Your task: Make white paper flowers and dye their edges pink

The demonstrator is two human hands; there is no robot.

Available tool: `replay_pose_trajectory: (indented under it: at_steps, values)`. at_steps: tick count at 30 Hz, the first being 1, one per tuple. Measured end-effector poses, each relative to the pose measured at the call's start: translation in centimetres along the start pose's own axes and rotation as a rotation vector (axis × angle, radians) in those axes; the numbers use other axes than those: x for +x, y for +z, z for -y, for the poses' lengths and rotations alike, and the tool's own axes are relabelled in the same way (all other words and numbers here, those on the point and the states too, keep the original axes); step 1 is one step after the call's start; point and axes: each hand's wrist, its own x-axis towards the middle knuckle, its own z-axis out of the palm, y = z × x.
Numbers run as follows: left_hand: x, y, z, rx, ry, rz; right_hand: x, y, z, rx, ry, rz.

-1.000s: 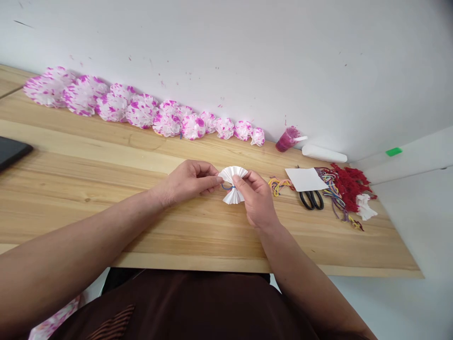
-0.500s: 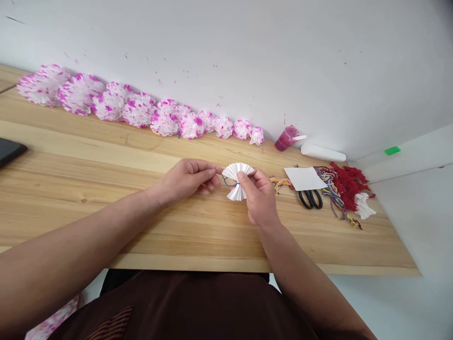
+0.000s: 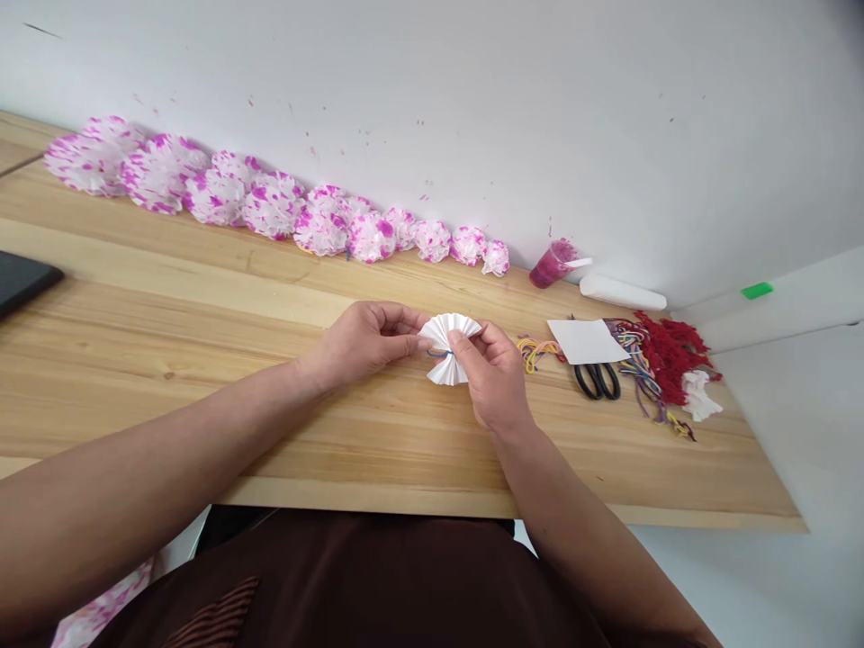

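Note:
A white pleated paper fan [image 3: 451,326], pinched at its waist and spread above and below, is held over the table. A blue string [image 3: 438,354] runs round its middle. My right hand [image 3: 498,373] is closed on the fan's right side, thumb across the centre. From the left, my left hand [image 3: 374,342] meets the fan's left edge, thumb and fingers pinched together there. Whether those fingertips grip the paper, the string or both is hard to separate.
Pink-and-white paper flowers [image 3: 274,205] line the wall. To the right are a pink cup [image 3: 552,261], a white roll [image 3: 621,292], black-handled scissors [image 3: 598,381] under a white sheet [image 3: 587,342], coloured strings [image 3: 536,351] and red crumpled material [image 3: 668,351]. A dark device [image 3: 27,279] lies left.
My left hand has moved right, from holding the string's end out to the side to touching the fan's left edge. The right hand keeps its grip. The view has shifted slightly.

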Motion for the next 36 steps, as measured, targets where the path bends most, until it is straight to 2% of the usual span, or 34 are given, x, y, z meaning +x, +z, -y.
replay_pose_trajectory:
  at_steps: [7,16,19,29,32,36]
  values:
    - [-0.05,-0.21,0.56,0.05,-0.057,0.032,0.08,-0.04,-0.28,0.012,-0.007,0.005]
    - [-0.06,-0.2,-0.01,0.02,-0.103,0.053,0.22,0.04,-0.27,0.07,0.011,0.032]
    - [-0.1,-0.23,0.17,0.074,-0.083,0.068,0.19,0.16,-0.23,0.033,0.013,0.065]
    - [-0.13,-0.31,0.31,0.159,-0.064,0.071,0.5,-0.05,-0.57,-0.093,-0.031,0.042]
    - [-0.19,-0.13,0.2,0.125,-0.084,0.055,0.52,-0.26,-0.58,-0.209,-0.15,-0.007]
    - [-0.26,0.11,0.44,0.06,-0.086,0.025,-0.28,-0.4,0.23,-0.462,-0.565,-0.175]
